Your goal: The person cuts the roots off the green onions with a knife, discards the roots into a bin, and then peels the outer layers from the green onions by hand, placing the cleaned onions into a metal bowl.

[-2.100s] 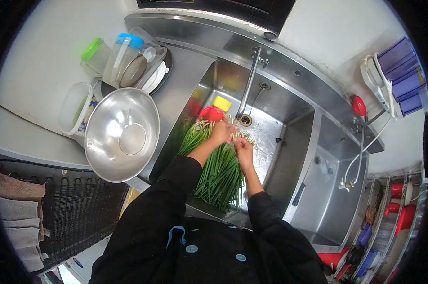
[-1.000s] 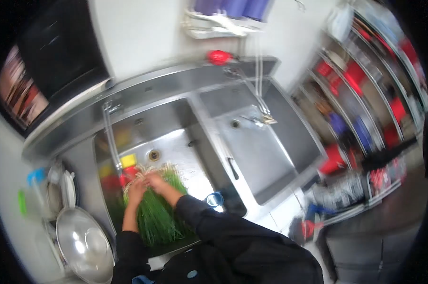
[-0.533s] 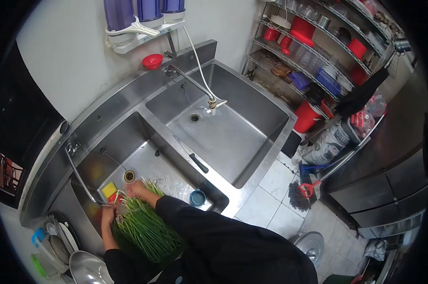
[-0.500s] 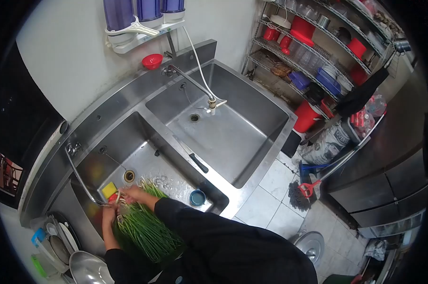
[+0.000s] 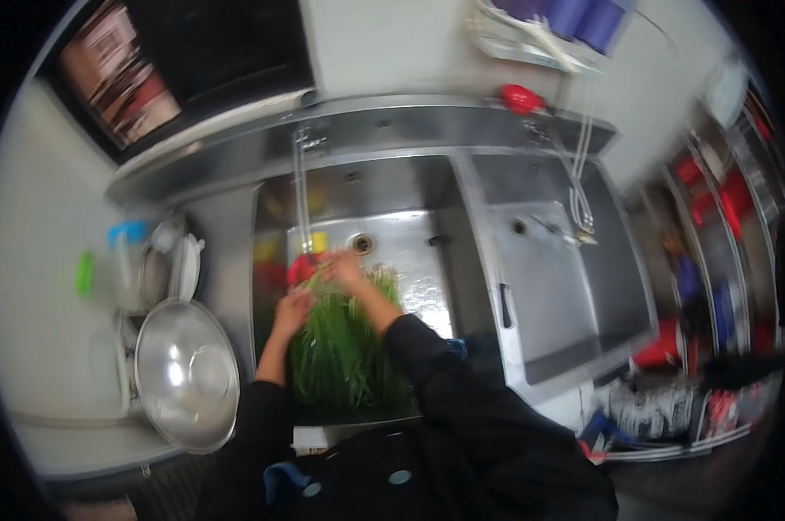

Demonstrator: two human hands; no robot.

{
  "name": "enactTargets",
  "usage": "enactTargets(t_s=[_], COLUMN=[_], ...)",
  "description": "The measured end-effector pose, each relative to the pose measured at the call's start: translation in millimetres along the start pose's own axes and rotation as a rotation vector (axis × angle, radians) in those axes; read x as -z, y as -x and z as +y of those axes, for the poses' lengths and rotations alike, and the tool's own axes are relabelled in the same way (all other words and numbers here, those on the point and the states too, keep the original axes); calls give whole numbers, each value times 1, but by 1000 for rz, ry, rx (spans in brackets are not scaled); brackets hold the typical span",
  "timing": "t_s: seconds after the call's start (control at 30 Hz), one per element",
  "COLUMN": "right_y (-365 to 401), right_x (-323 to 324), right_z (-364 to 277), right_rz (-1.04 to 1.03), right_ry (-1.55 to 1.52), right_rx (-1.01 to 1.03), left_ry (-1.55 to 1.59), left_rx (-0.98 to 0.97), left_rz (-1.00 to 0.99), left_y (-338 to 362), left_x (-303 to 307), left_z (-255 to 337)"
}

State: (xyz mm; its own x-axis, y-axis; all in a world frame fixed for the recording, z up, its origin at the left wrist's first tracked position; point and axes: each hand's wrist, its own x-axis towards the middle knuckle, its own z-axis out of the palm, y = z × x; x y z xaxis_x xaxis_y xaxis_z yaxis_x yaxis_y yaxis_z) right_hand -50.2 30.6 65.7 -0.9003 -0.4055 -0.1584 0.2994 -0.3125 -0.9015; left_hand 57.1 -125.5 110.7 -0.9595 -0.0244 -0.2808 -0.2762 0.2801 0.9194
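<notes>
A thick bunch of green onions (image 5: 336,347) lies in the left sink basin (image 5: 410,187), its white ends toward the faucet. My left hand (image 5: 294,313) is closed at the left edge of the bunch, by the white ends. Fingers bent together, my right hand (image 5: 345,269) grips white ends at the top of the bunch. Motion blur smears the fingers of both hands. Just beyond them sits a red object (image 5: 302,270), below the faucet spout, with a yellow sponge (image 5: 319,241) beside it.
A faucet (image 5: 302,191) reaches over the left basin, near its drain (image 5: 362,244). A knife (image 5: 505,304) lies on the divider before the right basin (image 5: 575,300). Left of the sink stand a large metal bowl (image 5: 187,373) and stacked dishes (image 5: 184,269). Wire shelves (image 5: 714,243) stand at right.
The view has swung left, bringing the metal bowl and window further into sight. My hands are a little further apart, still at the white ends of the green onions.
</notes>
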Motion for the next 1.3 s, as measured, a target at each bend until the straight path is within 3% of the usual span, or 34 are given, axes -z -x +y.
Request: enactTargets(t_s=[0.07, 0.1, 0.2, 0.3, 0.37, 0.5, 0.57, 0.6, 0.67, 0.8, 0.87, 0.93, 1.0, 1.1, 1.17, 1.2, 1.27, 1.3], right_y=[17, 15, 20, 42, 45, 51, 52, 56, 56, 47, 48, 48, 42, 41, 59, 61, 65, 64], right_x=[1, 13, 38, 36, 29, 7, -5, -13, -9, 22, 22, 19, 17, 8, -15, -19, -22, -21], right_z=[-46, -53, -77, -100, -87, -49, -32, -34, -34, -25, -19, -16, -4, 0, -31, -33, -32, -28], right_rz=[226, 282, 373, 294, 224, 82, 52, 134, 203, 286, 364, 348, 348, 430, 257, 252, -17, -46], right_ry=[78, -26, -69, -121, -102, -162, -203, -246, -282, -272, -313, -439, -432, -536, 41, 41, 269, 245], right_rx=[64, 109, 87, 51, -21, -133, -157, -151, -142, -110, -113, -174, -202, -244, -481, -484, -547, -526], left_ry=[39, 53, -130, -331, -1184, -459, -381, -382, -365, -158, -609, -663, -851, -1022, -1135, -1206, -1312, -1286], left_rx=[25, 45, -7, 189, 154, -432, -404, -387, -65, 8, -273, -237, -33, -7, -40, -123, -71, -27], left_rz=[-52, -2, -57, -91, 42, 315, 241, 269, 10, 5, 117, 106, 57, 103, 173, 201, 353, 401], left_y=[16, 20, 31, 35, 38, 13, 18, 21, 23, 40, 40, 43, 58, 84, 118, 146, 192, 211], left_x=[4, 11, 32, 44, 34, -10, -31, -31, -28, -18, -9, 0, 12, 42, 72, 91, 125, 141], left_z=[21, 21, 12, -13, -25, -15, -3, -1, 7, 27, 38, 66, 111, 168, 205, 226, 254, 260])
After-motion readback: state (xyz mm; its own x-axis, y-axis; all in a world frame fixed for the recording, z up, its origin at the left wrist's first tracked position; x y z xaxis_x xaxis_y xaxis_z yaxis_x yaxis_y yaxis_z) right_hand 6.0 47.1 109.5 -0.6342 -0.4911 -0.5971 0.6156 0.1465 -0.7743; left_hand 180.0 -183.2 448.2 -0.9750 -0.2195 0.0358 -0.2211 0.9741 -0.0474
